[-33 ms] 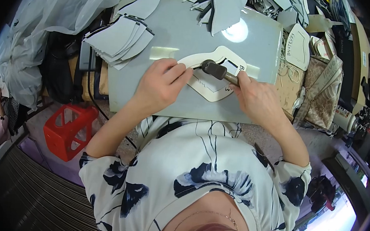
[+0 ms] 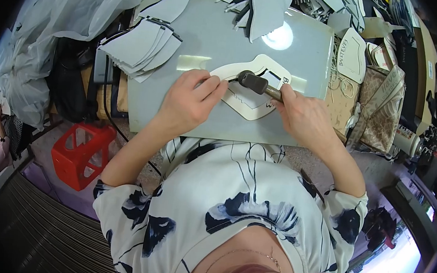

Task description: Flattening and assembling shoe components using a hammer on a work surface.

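Now a hammer over a cream pattern piece on the grey counter [image 2: 179, 118]
Right hand [image 2: 302, 117] is closed around the hammer [image 2: 256, 83], its dark head resting on the cream pattern piece [image 2: 249, 105] mid-counter; left hand [image 2: 193, 101] lies flat, fingers spread, pressing the piece's left edge, with a stack of grey cut pieces [image 2: 143, 46] far left

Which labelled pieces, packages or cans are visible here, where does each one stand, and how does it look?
Cream template: flat on the grey board under both hands, dark handwriting at its right edge.
White cut piece: right of the board, curved, handwritten marks.
Spray can: far right, lying down, white with a coloured label.
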A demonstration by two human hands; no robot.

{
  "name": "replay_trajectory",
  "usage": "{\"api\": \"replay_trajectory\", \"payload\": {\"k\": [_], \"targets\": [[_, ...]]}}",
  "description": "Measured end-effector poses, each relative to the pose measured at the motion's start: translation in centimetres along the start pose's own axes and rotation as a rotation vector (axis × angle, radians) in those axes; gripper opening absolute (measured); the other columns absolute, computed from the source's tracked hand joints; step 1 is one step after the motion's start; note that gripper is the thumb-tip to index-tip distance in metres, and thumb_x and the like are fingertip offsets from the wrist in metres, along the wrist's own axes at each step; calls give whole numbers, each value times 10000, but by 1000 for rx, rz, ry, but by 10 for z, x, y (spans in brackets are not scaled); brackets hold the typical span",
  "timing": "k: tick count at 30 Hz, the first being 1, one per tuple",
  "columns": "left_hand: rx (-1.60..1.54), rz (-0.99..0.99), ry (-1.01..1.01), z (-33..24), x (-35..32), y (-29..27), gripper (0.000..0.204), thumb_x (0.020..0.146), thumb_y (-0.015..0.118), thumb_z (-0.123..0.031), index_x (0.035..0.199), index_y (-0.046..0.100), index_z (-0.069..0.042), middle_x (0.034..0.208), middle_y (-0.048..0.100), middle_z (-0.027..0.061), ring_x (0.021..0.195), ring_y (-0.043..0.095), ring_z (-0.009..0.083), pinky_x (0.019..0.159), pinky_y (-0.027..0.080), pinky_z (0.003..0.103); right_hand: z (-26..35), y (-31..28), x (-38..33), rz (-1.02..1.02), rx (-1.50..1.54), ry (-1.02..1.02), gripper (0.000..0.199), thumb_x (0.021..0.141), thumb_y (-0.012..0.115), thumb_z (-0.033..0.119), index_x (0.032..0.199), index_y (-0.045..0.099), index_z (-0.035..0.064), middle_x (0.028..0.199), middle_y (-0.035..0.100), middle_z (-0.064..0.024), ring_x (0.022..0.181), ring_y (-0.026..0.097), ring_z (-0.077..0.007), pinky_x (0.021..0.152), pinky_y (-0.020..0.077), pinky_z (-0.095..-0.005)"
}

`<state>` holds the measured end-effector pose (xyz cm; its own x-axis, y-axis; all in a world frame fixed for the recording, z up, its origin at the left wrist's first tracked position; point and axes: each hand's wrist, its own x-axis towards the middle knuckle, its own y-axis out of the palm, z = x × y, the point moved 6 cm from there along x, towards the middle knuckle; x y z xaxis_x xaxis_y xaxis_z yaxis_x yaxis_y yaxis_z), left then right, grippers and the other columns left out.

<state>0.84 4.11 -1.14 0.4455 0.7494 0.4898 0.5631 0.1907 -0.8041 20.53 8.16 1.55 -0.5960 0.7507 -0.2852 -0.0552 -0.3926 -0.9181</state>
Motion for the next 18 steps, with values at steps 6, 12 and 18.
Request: {"api": "replay_trajectory", "payload": {"k": [6,12,18], "targets": [[69,64,86,-4,2,-1,303,701,620,-88,983,646,21,982,579,77,924,565,241,799,500,366,11,-18,3,-57,34,-33,283,940,573,278,876,454,29,681,617,-132,563,623,-322,486,463,-420],[82,78,101,-4,2,1,288,721,614,-99,981,649,21,995,573,80,933,566,238,816,496,372,16,-11,6,-30,-4,-41,286,945,566,283,866,451,33,666,602,-124,558,620,-317,480,462,-418],[90,76,97,-5,2,0,236,750,611,-90,956,654,17,987,579,82,935,565,241,834,489,381,17,-8,7,-7,-23,-44,285,955,547,284,860,454,31,631,604,-121,567,624,-319,485,462,-423]]}}
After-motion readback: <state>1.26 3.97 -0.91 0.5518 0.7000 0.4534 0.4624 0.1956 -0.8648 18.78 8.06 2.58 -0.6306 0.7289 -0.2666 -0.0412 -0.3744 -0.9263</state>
